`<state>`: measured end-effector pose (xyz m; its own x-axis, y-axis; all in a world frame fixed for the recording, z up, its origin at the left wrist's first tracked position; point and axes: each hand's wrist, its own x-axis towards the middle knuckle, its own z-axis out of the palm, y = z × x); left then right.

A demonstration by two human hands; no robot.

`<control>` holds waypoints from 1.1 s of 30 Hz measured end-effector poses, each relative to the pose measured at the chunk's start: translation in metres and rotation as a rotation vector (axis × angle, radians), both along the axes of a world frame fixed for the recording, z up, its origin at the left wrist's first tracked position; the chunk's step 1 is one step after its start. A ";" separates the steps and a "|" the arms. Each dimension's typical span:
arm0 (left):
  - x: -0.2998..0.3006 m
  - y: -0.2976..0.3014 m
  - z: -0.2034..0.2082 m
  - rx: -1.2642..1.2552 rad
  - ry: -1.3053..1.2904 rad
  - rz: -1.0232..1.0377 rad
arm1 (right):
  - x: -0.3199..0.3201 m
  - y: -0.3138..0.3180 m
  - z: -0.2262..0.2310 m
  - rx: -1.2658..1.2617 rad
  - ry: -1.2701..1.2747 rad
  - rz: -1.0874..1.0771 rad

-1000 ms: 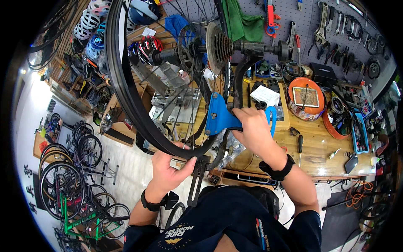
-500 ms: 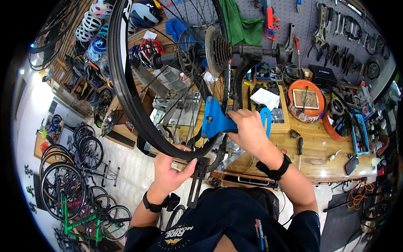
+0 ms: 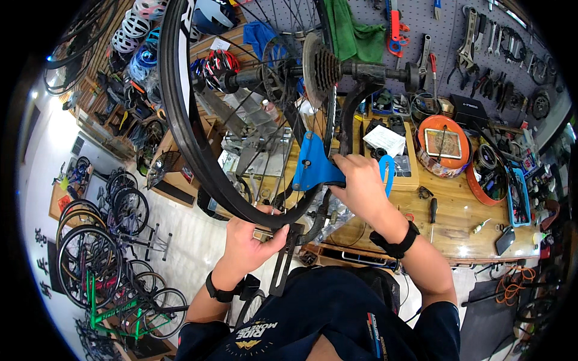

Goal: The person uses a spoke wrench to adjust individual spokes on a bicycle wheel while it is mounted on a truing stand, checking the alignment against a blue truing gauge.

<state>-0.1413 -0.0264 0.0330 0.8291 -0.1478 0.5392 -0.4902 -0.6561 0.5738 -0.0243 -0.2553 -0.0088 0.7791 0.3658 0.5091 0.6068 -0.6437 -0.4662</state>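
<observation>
A left hand [image 3: 245, 242] gripped the bottom of a bicycle wheel [image 3: 180, 126] mounted in a black stand [image 3: 349, 114] as the right hand [image 3: 361, 188] clasped a blue tool [image 3: 309, 168] close by, apparently lining it up, the next move seemingly calling for steadiness.

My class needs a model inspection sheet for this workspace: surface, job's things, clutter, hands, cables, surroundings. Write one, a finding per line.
Surface: brown wooden workbench, partly bare toward its near edge.
Job's things: black-tyred spoked bicycle wheel, mounted in a black metal stand; blue tool with a flat, flared head.
Clutter: round orange tub, white paper sheet and dark-handled screwdriver on the bench.
Hands: right hand grips the blue tool; left hand at the wheel's lower rim, fingers partly hidden.
Cables: looped orange cord low at far right.
Surroundings: grey perforated tool wall; green-framed bicycle at left.
</observation>
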 end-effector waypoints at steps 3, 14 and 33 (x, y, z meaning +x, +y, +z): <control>0.002 -0.001 -0.004 -0.020 -0.020 -0.002 | -0.004 -0.002 0.006 -0.039 0.021 -0.004; 0.001 0.010 0.008 0.031 0.129 0.006 | 0.015 0.008 0.013 -0.206 -0.319 -0.026; -0.008 0.011 0.038 -0.371 -0.096 -0.107 | 0.015 -0.005 -0.003 -0.227 -0.215 -0.033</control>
